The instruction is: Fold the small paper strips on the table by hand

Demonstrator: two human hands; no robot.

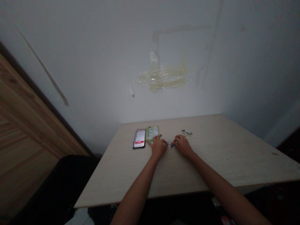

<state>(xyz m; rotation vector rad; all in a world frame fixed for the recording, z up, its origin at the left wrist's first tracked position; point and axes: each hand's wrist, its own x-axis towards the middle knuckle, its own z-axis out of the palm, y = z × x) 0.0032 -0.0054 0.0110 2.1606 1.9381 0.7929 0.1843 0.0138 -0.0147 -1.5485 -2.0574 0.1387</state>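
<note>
A small, crinkled, clear piece with a dark part [170, 144] lies low over the table between my two hands; its kind is too small to make out. My left hand [158, 147] has thumb and forefinger closed at its left side, while the other fingers spread toward a green-and-white printed packet [152, 132]. From the right, my right hand [183, 145] pinches the dark end of the piece with fingers curled. Behind the right hand rests a torn green-and-white scrap [187, 132], apart from it.
A phone [139, 138] with its screen lit lies left of the packet on the pale wooden table [178, 175]. The table's back edge meets a wall [98, 68] bearing old tape [161, 78]. A black chair-like shape [67, 175] and wooden boards [25, 125] stand at the left.
</note>
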